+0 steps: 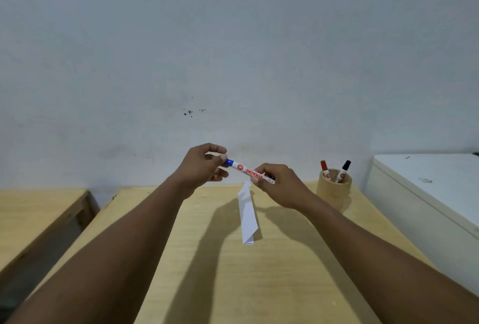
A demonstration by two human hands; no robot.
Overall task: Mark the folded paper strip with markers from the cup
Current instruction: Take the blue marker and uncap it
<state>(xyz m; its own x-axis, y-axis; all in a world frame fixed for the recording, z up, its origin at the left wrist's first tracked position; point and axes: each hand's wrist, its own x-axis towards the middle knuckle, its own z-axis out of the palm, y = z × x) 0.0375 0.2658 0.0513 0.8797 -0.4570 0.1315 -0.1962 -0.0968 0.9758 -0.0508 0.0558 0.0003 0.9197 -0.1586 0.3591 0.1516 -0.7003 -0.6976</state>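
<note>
Status: blue marker (246,169) is out of the cup (333,186) and held in the air between both hands, roughly level, above the desk (181,259). Right hand (280,185) has its fingers clamped around the barrel's back end. Left hand (201,165) pinches thumb and fingertips together on the blue cap end. Looks like the cap is about to come off, or go back on; can't tell which.

Paper strip (247,216): folded, white, long and narrow. Its top end sits right under the right hand's fingers and the rest hangs down toward the desk. Whether those fingers pinch it along with the marker, can't tell.

Progress: no ink visible on the side of the strip facing the camera, so marking reads as not started, or at least not shown. Red marker (324,169) and black marker (344,169) stand in the cup, just past the right hand's knuckles, untouched.

Left to do, my read: uncap, mark with blue, then the other two.
</note>
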